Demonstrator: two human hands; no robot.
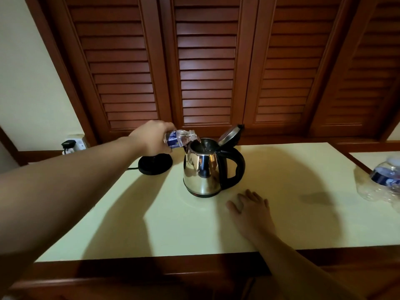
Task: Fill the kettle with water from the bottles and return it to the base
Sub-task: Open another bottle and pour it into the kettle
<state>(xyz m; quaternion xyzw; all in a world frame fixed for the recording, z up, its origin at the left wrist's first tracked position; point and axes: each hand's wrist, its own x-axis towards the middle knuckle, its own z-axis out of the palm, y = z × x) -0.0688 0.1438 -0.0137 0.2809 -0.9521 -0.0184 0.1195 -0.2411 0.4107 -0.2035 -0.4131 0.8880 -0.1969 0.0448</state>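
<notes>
Left hand [151,137] grips tipped bottle [180,137] w/ neck over open kettle [202,167]; right hand [252,207] lies spread flat on worktop [151,224].

Two bare forearms with no sleeves in view, bare left hand [151,137], bare right hand [251,210], no gloves, rings, watch or bracelets visible on wrists or fingers

A shiny steel kettle with black handle [202,169] stands lid-open on the pale tabletop, beside its round black base [155,164]. A clear blue-labelled plastic bottle [179,138] tips over its mouth.
</notes>
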